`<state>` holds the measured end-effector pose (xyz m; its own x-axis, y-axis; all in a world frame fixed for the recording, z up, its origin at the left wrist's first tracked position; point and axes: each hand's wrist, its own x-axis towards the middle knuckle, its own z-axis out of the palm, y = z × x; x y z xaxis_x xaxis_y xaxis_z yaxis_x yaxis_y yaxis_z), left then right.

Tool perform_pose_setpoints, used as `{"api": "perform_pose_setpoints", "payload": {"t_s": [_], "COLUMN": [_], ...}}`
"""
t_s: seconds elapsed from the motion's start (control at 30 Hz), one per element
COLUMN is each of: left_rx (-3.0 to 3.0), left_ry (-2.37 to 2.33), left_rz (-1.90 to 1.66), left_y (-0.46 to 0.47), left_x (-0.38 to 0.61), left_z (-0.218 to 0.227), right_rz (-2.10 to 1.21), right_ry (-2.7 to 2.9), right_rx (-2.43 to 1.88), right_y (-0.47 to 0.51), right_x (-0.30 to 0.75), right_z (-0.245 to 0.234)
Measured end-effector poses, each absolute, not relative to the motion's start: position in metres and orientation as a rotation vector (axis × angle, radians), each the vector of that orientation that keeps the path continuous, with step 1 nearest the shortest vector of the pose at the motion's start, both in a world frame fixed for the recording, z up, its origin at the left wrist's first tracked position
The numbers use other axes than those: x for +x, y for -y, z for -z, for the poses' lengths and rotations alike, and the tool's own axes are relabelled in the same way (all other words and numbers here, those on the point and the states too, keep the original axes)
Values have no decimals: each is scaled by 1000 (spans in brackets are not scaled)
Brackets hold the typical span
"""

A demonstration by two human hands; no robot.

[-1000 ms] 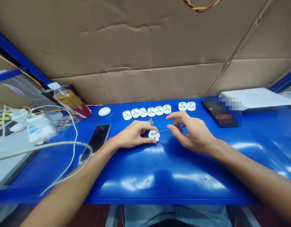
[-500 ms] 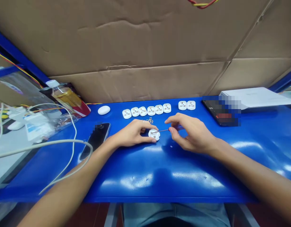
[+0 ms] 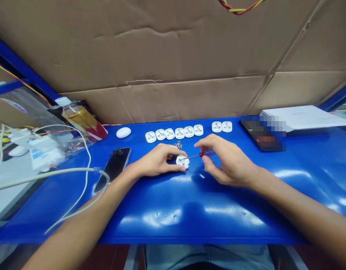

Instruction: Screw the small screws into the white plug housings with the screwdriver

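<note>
My left hand (image 3: 162, 161) pinches a round white plastic socket part (image 3: 183, 162) between thumb and fingers, low over the blue table. Metal contacts show on its face. In my right hand (image 3: 227, 159) is a screwdriver (image 3: 204, 153) with a red and clear handle, held nearly level. Its thin shaft points left, and the tip meets the face of the white part; exactly which spot it touches is too small to tell. Just behind my left fingers lies a small pile of brass-coloured screws or pins (image 3: 178, 144).
Behind my hands stands a row of similar white parts (image 3: 179, 133), with two more white parts (image 3: 221, 126) to the right. A phone (image 3: 113, 168) and looping cable (image 3: 88, 170) lie left, near a tilted bottle (image 3: 80, 118). A dark device (image 3: 263, 135) and white box (image 3: 308, 117) sit right.
The screwdriver's handle shows more plainly now, as my right thumb and fingers have shifted on it. My left hand and the white part stay nearly in place.
</note>
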<state>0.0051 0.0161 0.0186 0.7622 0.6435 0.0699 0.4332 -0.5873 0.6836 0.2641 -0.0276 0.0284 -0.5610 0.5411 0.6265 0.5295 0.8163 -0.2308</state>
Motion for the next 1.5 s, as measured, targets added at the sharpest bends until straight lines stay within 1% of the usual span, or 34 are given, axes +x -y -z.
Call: {"api": "perform_pose_setpoints", "payload": {"t_s": [0.17,0.37,0.53,0.73,0.93,1.1,1.3,1.5], "left_rx": [2280,2288,2286,2289,2291,2271,2282,2257], "left_ry": [-825,-784,-785,-809,-805,-809,-806,-852], "left_rz": [-371,-423,-415,-410,-408,-418,-407,-380], "left_y": [-15,-16,-17,-16,-15,-17,-16,-16], "left_x": [6,5,5,6,4,4,4,5], "left_z": [-21,-17,-16,-18,-17,-15,-17,-18], "right_rz": [14,-59,12,-22,-40,-74,-96,-88], "right_ry": [2276,2263,2249,2264,2274,2304,2321,2362], "right_rx": [-944,-812,-944,-810,-886,-762,-886,-747], "right_y": [27,29,28,29,27,26,26,25], "right_x": [266,265,266,266,267,267,268,267], "right_z": [-27,-27,-27,-28,-26,-28,-28,-25]}}
